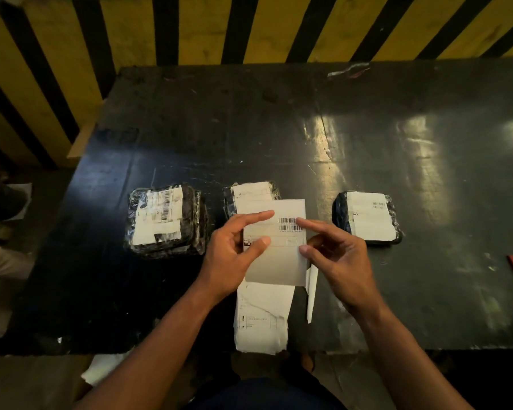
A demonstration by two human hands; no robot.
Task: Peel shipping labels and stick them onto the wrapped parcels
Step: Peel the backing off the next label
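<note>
Parcels on the worktop (367, 137): left parcel (165, 221), middle parcel (251, 193) and right parcel (367, 216) each show white label paper on top, so labelling looks well along. You hold one shipping label (279, 255) above the near-middle worktop, left hand (234, 255) pinching its left edge, right hand (338, 255) fingers (304, 248) gripping the right edge, seemingly peeling. Backing strip (312, 291) hangs off it. Spare sheet (261, 318) lies near you. Sticking it down remains.
</note>
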